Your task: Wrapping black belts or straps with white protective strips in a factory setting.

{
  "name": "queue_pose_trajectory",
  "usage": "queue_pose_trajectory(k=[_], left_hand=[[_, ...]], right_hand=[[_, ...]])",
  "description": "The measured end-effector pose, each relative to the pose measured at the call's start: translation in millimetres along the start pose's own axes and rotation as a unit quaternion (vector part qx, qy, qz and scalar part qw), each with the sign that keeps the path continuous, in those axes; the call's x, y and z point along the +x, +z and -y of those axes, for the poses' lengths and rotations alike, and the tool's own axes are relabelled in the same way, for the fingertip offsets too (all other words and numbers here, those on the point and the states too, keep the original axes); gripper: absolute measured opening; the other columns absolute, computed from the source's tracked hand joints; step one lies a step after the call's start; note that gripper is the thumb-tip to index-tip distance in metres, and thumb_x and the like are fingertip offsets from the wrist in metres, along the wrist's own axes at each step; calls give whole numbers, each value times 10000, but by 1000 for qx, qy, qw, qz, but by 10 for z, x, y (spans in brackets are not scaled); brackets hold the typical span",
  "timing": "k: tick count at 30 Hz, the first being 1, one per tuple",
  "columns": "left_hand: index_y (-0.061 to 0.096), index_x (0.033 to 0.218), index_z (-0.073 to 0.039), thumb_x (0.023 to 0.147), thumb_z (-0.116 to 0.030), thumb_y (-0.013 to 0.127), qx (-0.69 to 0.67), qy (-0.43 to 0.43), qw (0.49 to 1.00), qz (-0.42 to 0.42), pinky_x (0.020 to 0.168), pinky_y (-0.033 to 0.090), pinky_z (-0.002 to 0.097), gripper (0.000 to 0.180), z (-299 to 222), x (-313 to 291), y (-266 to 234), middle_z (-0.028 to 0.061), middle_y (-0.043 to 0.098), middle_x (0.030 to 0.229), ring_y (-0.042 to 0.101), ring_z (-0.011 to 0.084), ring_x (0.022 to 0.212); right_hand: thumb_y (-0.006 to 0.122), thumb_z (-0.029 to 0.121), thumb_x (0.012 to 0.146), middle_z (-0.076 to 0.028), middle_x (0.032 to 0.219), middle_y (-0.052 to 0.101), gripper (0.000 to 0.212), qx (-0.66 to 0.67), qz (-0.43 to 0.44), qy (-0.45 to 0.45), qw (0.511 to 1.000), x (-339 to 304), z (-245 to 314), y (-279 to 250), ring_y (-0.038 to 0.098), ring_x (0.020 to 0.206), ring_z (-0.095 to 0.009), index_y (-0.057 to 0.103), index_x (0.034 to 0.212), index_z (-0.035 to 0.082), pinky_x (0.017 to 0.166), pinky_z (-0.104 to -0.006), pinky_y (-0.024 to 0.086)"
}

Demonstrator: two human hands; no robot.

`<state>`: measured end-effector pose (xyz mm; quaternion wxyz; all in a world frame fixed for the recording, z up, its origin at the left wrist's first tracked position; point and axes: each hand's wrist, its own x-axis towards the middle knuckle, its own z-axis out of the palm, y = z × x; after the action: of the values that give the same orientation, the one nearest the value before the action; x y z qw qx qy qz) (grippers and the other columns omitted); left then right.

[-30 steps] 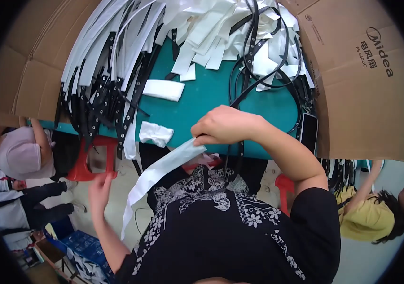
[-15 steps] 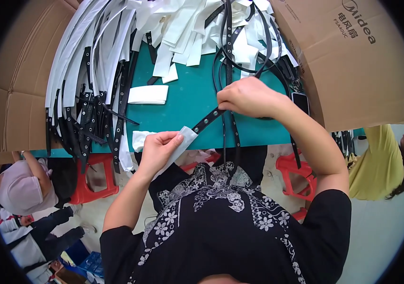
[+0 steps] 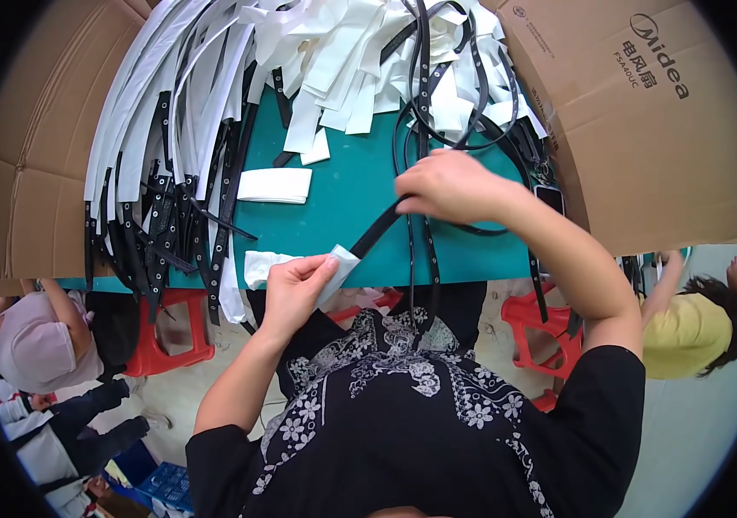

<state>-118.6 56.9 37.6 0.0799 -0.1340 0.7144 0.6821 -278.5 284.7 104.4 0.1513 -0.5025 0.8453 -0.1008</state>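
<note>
My left hand pinches a white paper-like sleeve between thumb and fingers, over the table's front edge. Out of the sleeve's upper end runs a black strap, its plain side showing. My right hand is closed on that strap farther up to the right; its fingertips are partly hidden. Just beyond the right hand, long black straps with metal eyelets lie in loops and hang over the front edge. A folded white strip lies on the green tabletop beyond my left hand.
At the left lie many sleeved straps with black eyelet ends. Loose white strips are heaped at the back. Cardboard walls flank the table; a phone-like device lies at right. Red stools and people stand or sit around.
The strap's eyelets between my hands no longer show; its plain black surface does. Less of the white sleeve is visible, and my left hand has moved slightly down. The person at right has shifted.
</note>
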Motion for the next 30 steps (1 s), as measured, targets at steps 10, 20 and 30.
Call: queue_pose_trajectory(k=[10,20,30], left_hand=[[684,960,13,843,-155,659,13,29,999,-12,613,442,187,206,7,-64,-35,15,662,779,563,44,687],[689,944,16,834,-148,667,43,38,998,-31,566,422,181,199,-23,-176,-28,3,648,732,542,33,645],[688,943,17,841,-145,658,78,32,996,-44,578,430,184,195,-7,-209,20,5,653,740,544,38,641]], right_hand=[[596,317,834,-78,736,623,233,30,77,-16,996,-14,-311,-97,596,740,-270,630,893,94,799,-380,418],[614,320,813,-91,738,629,230,23,55,-38,997,50,-116,-215,603,733,-284,629,830,92,785,-414,433],[627,275,784,-90,674,583,193,27,6,-71,997,54,227,-82,587,671,-305,590,761,87,593,-409,458]])
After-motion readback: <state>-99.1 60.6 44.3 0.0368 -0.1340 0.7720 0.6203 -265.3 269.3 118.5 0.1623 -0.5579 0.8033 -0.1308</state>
